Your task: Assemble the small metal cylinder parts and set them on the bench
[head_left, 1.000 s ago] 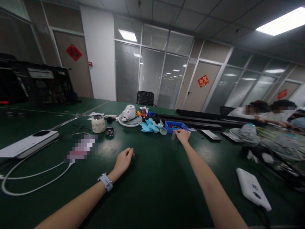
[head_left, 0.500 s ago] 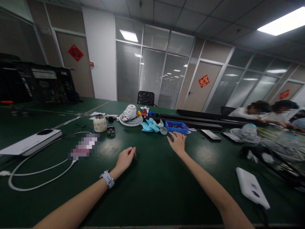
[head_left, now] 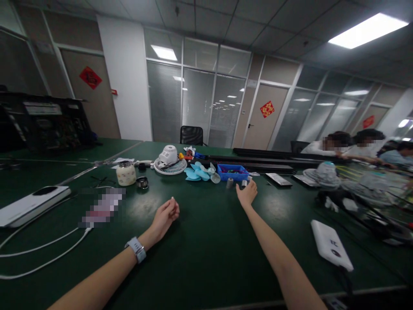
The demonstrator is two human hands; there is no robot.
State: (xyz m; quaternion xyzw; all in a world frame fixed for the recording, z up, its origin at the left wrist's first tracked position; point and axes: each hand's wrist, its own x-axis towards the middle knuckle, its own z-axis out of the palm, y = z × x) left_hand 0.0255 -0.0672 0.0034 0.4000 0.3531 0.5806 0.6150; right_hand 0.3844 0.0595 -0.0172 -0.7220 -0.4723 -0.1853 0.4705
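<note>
Over the green table, my right hand (head_left: 248,193) is open, its thumb apart from the fingers. A small silvery cylinder (head_left: 244,184) stands between the thumb and fingertips; I cannot tell whether they touch it. A second grey cylinder (head_left: 229,183) stands upright just to the left. Behind both sits a blue bin (head_left: 232,176) holding small dark and purple pieces. Left of the bin lie light-blue fan blades (head_left: 197,172) and a clear blade piece (head_left: 215,175). Above the table's middle, my left hand (head_left: 165,216) is closed, fingertips pressed together; anything in them is hidden.
To the left are a white fan housing on its grille (head_left: 170,161), a cream jar (head_left: 126,174), a dark metal cup (head_left: 142,183), a blurred-out phone, and a white device (head_left: 35,204). A white power bank (head_left: 331,244) lies right. People sit at the far right.
My right hand has shifted slightly right and down, uncovering the cylinders before the bin. My left hand has turned, its fingertips now pointing more upward. The camera view has swung a little right.
</note>
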